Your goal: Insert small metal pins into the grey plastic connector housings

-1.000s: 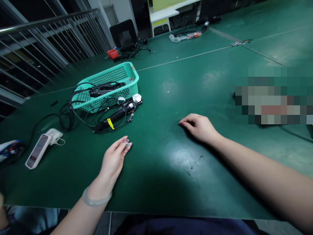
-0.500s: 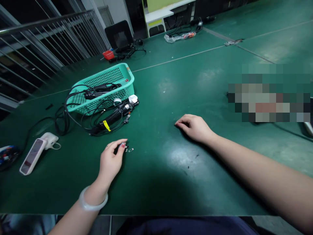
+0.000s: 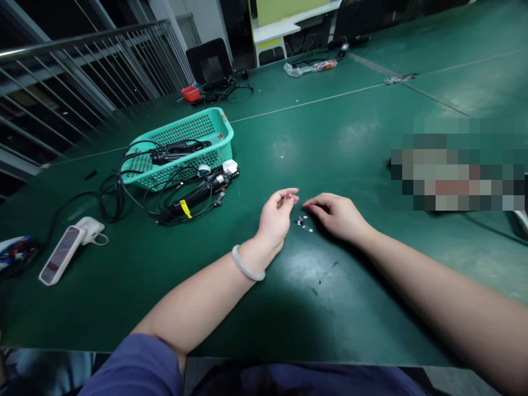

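Several tiny metal parts (image 3: 303, 224) lie on the green table (image 3: 338, 308) between my two hands. My left hand (image 3: 277, 217), with a pale bangle on the wrist, rests just left of them, fingers curled loosely with the fingertips above the parts. My right hand (image 3: 337, 215) lies palm down just right of them, fingers curled in toward the table. I cannot see anything held in either hand.
A teal mesh basket (image 3: 214, 125) holding black cables stands at the left. In front of it lies a black tool with a yellow label (image 3: 197, 195). A white handheld device (image 3: 68, 248) lies near the left edge. A railing runs along the far left.
My left hand has swept right across the table from near the black tool to beside my right hand, and the small metal parts now lie there between the hands. The right hand stayed put.
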`<state>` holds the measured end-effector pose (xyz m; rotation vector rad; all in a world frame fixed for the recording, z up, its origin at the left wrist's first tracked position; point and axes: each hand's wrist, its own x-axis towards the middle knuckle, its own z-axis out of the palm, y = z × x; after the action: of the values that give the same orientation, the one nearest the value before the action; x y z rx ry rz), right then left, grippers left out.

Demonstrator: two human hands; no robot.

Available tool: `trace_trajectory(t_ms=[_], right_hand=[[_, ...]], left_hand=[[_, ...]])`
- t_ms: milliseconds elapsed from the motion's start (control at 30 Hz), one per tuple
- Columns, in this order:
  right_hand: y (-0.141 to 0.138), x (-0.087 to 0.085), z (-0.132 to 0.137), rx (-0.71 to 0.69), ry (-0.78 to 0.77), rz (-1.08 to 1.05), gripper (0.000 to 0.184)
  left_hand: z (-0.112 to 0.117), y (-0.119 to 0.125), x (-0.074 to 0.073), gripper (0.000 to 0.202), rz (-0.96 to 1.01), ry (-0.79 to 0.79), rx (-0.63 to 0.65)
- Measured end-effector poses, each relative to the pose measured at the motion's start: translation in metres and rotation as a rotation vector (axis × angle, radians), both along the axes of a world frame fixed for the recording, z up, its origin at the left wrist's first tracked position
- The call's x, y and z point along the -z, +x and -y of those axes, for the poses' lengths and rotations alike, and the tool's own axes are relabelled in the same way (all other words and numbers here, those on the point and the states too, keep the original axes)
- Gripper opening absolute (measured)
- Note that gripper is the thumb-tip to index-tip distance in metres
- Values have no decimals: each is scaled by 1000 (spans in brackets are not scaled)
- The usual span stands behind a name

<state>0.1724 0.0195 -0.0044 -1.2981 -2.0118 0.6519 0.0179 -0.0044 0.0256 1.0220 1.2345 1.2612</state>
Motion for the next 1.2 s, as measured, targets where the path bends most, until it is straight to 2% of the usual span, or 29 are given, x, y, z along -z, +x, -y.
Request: trace_trajectory(t_ms=[133,200,300,467,567,600,733,900,1067,1200], right_hand=[[3,-2,-1,-22,-49,4,23],[5,-5,-2,-22,-107,-2,25],[13,-12,-1,47,-226,26,27],[34,-27,2,160,-227,328,21],[36,-29,5,117,-277,421,29],[33,-29,7,103,-261,431,30],[13,-20,16,3,-111,375,16],[-3,-9,20,-110,-5,259,17],[-4,-7,17,-137,16,188,16],[-6,-12,18,-96,25,101,15]], left_hand=[[5,-13,2,14,94,-33,-76],[10,-21,6,12,141,-55,-74],[13,-25,10,10,231,-67,-44],[10,-24,9,7,315,-112,-19],[9,-23,8,9,320,-151,-29],[9,-22,9,9,317,-158,-30],[9,-22,11,11,292,-172,-14],[8,-22,13,30,251,-148,16],[8,-23,13,31,199,-121,42],[8,-23,15,31,172,-101,92]])
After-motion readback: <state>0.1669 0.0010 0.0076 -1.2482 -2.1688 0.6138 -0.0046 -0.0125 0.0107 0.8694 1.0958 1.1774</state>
